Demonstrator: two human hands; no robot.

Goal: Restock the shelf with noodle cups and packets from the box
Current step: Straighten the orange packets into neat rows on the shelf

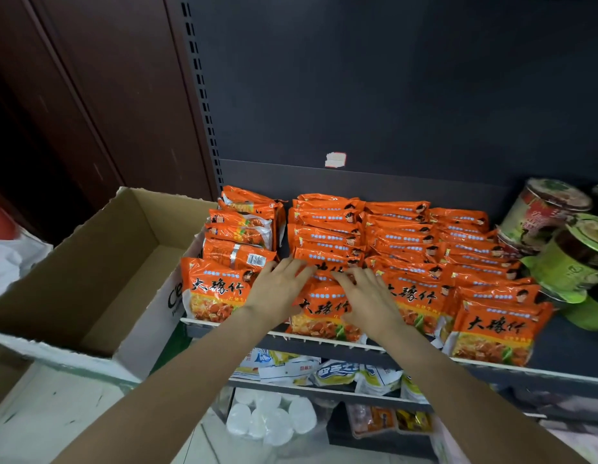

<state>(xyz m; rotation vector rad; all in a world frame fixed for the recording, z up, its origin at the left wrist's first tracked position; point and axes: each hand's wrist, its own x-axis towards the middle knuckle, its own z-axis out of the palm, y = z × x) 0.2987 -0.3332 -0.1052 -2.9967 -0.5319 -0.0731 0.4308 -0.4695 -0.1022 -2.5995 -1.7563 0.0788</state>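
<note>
1. On the shelf, I see orange noodle packets standing in rows; noodle cups sit at their right.
2. My left hand and right hand lie flat, fingers spread, on the second row, gripping nothing.
3. The box sits just left, open.

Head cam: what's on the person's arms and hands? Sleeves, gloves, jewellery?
Nothing worn that shows. The left hand and right hand are bare: no gloves, rings or watch visible. Both forearms are bare up to the frame edge, with no sleeve in view.
</note>
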